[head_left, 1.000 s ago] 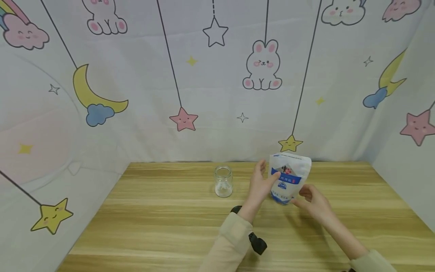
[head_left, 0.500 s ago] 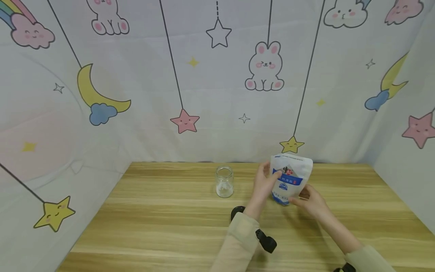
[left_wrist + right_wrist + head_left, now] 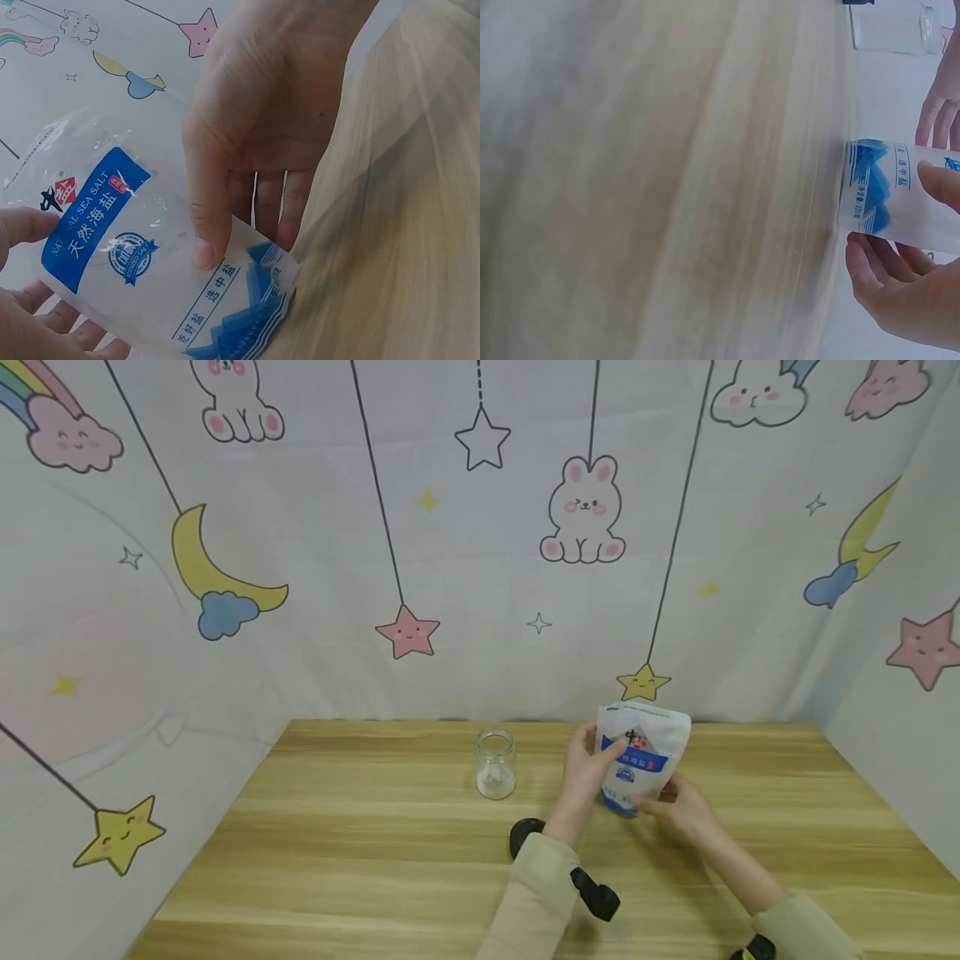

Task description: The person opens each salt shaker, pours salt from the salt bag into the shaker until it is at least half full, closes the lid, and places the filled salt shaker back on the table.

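Observation:
A white and blue bag of sea salt (image 3: 645,727) is held upright, leaning slightly, at the right of the table. My left hand (image 3: 588,768) grips its left side, thumb on the front and fingers behind. Low on the other side, my right hand (image 3: 686,810) pinches the bag, its thumb (image 3: 206,217) flat on the printed front in the left wrist view. The bag's bottom (image 3: 866,187) is at the tabletop in the right wrist view; whether it bears on the wood I cannot tell. A lidless glass jar (image 3: 496,768) with white grains inside stands left of the hands.
A round black disc (image 3: 525,838) lies on the wooden table (image 3: 337,843), partly hidden behind my left wrist. Black straps (image 3: 596,893) sit at the sleeve cuffs. A printed cloth (image 3: 337,527) hangs behind the table and along its sides.
My right hand has moved inward, its thumb now farther onto the bag's lower front. The left hand's fingers have closed in against the bag, and the left forearm has shifted right.

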The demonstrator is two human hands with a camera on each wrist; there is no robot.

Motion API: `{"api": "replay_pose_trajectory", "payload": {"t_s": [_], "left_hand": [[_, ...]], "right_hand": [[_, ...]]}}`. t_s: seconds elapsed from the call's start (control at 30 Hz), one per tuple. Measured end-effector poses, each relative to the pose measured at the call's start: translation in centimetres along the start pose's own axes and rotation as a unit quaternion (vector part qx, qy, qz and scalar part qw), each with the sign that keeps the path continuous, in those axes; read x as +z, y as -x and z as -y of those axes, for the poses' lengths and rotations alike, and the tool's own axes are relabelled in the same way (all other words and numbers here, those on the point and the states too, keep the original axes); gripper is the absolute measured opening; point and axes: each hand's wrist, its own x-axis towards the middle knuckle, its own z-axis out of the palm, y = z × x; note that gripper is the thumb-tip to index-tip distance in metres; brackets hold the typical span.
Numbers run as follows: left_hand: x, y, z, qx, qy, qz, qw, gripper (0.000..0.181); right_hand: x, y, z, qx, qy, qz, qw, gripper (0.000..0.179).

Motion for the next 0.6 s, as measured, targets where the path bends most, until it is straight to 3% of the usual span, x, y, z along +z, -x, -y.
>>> {"api": "replay_pose_trajectory", "payload": {"t_s": [0.43, 0.6], "left_hand": [[-0.37, 0.25, 0.80, 0.028, -0.018, -0.007, 0.9994, 0.032], [-0.34, 0.39, 0.95, 0.054, -0.034, -0.017, 0.9978, 0.028]], "right_hand": [[0.91, -0.41, -0.14, 0.019, 0.009, -0.003, 0.9998, 0.066], [1.00, -0.54, -0.03, 0.016, 0.005, -0.003, 0.9999, 0.066]]}}
